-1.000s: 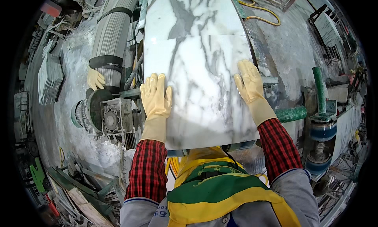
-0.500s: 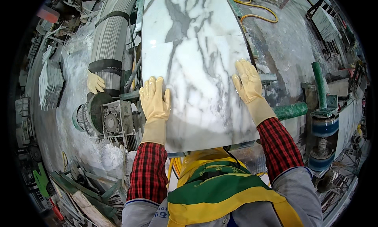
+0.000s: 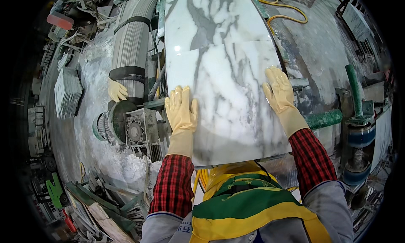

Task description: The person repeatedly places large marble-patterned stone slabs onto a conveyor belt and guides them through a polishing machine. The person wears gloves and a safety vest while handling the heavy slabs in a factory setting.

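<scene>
A white marble slab (image 3: 230, 99) with grey veins lies flat in front of me, butted against a second slab (image 3: 211, 15) further away. My left hand (image 3: 181, 110), in a pale yellow rubber glove, rests flat on the near slab's left edge with fingers spread. In a matching glove, my right hand (image 3: 278, 91) presses flat on the slab's right edge. Neither hand grips anything.
Left of the slab sit a grey motor and gearbox (image 3: 126, 129) and a ribbed grey hose (image 3: 130, 49) with a spare yellow glove (image 3: 117, 90) on it. A green pipe (image 3: 325, 118) and yellow hose (image 3: 282, 11) lie on the right. Stacked tiles (image 3: 67, 93) stand far left.
The slab and both hands have shifted slightly away from me; the hands keep the same flat hold on its edges.
</scene>
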`<state>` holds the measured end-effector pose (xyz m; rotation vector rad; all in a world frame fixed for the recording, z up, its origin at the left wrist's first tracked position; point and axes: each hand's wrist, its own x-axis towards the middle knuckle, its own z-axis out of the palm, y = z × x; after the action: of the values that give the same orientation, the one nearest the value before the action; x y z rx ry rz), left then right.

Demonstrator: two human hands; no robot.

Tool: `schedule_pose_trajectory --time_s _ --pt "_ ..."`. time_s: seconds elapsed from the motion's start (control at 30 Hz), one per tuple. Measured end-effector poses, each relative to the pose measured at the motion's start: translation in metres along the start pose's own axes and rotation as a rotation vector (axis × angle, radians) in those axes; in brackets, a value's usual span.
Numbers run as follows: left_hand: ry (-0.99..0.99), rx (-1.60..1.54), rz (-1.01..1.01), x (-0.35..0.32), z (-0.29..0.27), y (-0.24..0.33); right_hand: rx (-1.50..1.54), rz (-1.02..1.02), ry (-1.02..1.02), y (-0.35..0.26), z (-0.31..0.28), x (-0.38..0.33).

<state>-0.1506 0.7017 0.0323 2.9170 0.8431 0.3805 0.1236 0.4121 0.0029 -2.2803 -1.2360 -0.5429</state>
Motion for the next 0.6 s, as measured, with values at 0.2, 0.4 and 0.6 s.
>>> schedule_pose_trajectory --time_s 0.2,0.4,0.6 --pt "-0.006 0.033 -0.016 -0.003 -0.002 0.004 -0.017 -0.003 0.007 0.001 0.001 -0.005" --pt "0.014 0.025 0.002 -0.007 0.0 0.002 -0.017 0.017 0.002 -0.002 -0.001 -0.009" --pt "-0.009 0.022 -0.007 -0.01 0.001 0.001 -0.015 0.021 -0.007 -0.005 -0.005 -0.01"
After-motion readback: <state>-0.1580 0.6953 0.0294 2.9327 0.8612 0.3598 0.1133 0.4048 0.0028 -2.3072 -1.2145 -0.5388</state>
